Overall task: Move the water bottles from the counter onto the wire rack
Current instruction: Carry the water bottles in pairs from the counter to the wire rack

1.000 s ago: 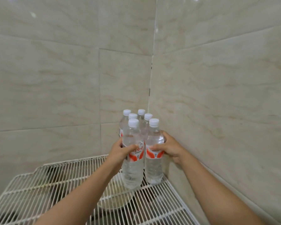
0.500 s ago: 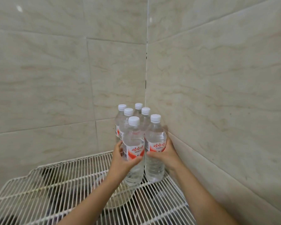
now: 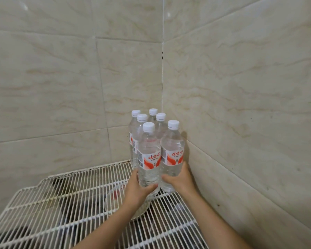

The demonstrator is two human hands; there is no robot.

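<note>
Both hands have slid down from label height to the lower bodies of the two front bottles, which now stand lower against the tiles than a moment ago. The left hand (image 3: 138, 187) wraps the bottom part of the front-left bottle (image 3: 148, 150), thumb lying across its front and fingers curled round the far side. The right hand (image 3: 180, 180) grips the front-right bottle (image 3: 172, 146) in the same way, just under its label. The two bottles touch side by side, and their bases are at the wires of the white wire rack (image 3: 61, 203); whether they bear fully on it I cannot tell, since the hands cover part of the bases.

Six water bottles (image 3: 142, 130) form a tight cluster in the rack's far right corner, where the two beige tiled walls (image 3: 61, 87) meet. Four stand behind the held pair, in two rows, all upright. Each is clear plastic filled with water, ribbed toward the shoulder, and closed with a white screw cap (image 3: 173, 124). A label (image 3: 174, 157) rings the middle of each: white above, a red-orange swoosh below, red characters across the front, and a barcode at the left edge.

Under the rack's wires, below the left forearm, a pale round dish (image 3: 111, 200) shows through.
</note>
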